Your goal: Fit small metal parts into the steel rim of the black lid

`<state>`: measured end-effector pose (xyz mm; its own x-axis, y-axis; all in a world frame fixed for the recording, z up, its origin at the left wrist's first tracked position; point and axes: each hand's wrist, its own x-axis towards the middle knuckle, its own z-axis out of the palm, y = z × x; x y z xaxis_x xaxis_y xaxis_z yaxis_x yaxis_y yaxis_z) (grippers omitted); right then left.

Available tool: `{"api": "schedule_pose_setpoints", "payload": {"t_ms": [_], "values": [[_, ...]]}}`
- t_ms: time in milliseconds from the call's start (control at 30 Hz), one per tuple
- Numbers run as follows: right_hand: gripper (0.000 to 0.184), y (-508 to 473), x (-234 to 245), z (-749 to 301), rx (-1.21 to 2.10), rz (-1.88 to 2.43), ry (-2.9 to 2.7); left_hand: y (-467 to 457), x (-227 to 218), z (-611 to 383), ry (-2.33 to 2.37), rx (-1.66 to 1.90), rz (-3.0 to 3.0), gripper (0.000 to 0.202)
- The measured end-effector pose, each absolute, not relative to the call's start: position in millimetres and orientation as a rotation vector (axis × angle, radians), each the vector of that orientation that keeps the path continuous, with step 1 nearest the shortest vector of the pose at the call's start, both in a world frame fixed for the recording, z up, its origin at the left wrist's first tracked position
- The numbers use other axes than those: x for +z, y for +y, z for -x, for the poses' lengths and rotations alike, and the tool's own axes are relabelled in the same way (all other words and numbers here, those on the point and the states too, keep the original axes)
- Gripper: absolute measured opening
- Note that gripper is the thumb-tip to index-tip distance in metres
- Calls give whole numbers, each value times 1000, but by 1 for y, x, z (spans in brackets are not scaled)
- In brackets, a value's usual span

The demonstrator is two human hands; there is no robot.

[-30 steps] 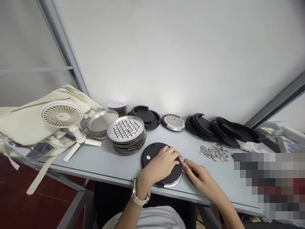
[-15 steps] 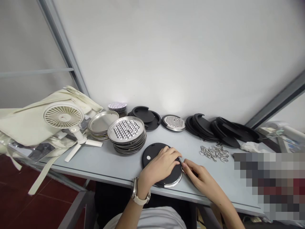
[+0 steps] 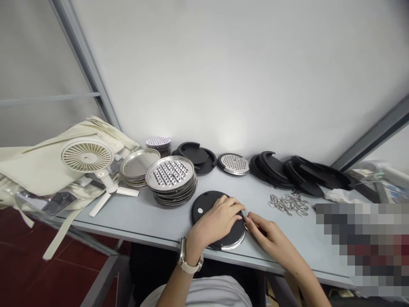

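A round black disc (image 3: 204,206) with a shiny metal rim lies near the front edge of the grey table (image 3: 137,215). My left hand (image 3: 215,221) lies on top of it, fingers curled over its right edge. My right hand (image 3: 266,234) sits just to the right, thumb and forefinger pinched on a small metal ring (image 3: 245,216) at the disc's edge. A pale watch is on my left wrist.
A stack of metal grater discs (image 3: 171,179) and plain metal plates (image 3: 137,166) stand to the left. Black discs (image 3: 277,168) line the back, with one grater disc (image 3: 233,164). Loose metal rings (image 3: 289,204) lie right. A white fan (image 3: 87,160) rests on a cloth bag.
Both hands stay at the disc's right edge, almost unmoved. The view has shifted slightly to the left, so everything sits a little further right.
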<state>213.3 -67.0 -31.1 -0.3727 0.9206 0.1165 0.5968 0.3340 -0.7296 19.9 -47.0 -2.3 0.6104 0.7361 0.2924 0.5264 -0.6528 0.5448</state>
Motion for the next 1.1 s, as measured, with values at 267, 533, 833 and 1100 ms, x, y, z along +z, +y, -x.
{"api": "schedule_pose_setpoints", "payload": {"t_ms": [267,533,833,1100], "values": [[35,-67,-31,-213,801,1325,-2078,-47,-1,-19,988,691,-2440,28],[34,-67,-34,-214,793,1333,-2071,-47,-2,-20,991,693,-2406,28],[35,-66,-33,-214,817,1353,-2075,-47,-2,-20,1003,695,-2408,26],[36,-67,-34,-215,817,1342,-2069,-47,-2,-20,993,703,-2394,27]]}}
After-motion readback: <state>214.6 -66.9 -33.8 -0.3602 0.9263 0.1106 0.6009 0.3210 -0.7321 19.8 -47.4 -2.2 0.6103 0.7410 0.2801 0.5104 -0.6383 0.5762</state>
